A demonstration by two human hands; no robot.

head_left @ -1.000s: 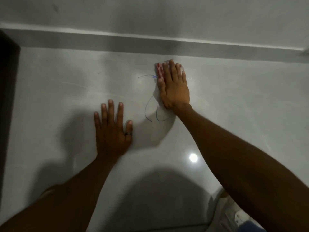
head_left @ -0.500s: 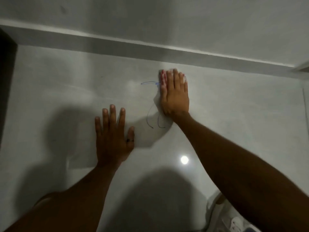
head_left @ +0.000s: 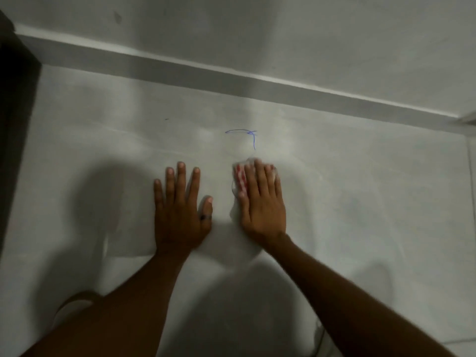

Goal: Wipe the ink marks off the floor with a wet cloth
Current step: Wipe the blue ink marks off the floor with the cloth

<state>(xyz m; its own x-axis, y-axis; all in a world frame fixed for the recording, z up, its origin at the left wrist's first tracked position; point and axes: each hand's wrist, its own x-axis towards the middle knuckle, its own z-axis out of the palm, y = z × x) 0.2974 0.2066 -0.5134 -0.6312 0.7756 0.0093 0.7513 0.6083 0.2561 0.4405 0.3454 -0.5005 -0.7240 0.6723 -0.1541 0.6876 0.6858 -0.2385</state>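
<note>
Left hand (head_left: 180,215): flat on the floor, palm down, fingers spread and holding nothing; a dark ring (head_left: 205,217) sits on the thumb
Right hand (head_left: 261,204): flat, palm down, fingers together, pressing a cloth against the floor rather than gripping it
Cloth (head_left: 239,181): one, red and white checked, mostly hidden under the right hand, showing along the hand's left side and past the fingertips; blurred
Ink marks (head_left: 244,134): one blue scribble in view, a curved stroke with a short tail running down, just beyond the cloth toward the wall and apart from it; a faint line shows at the cloth's left edge
Floor (head_left: 360,202): pale glossy tile, bare on both sides of the hands
Far edge: a grey skirting strip (head_left: 231,78) runs along the foot of the wall (head_left: 283,34), slanting down to the right
Left edge: a dark upright surface (head_left: 15,112) bounds the floor
Right edge: a tile joint near the frame border
Count: two hands, one cloth, one ring
</note>
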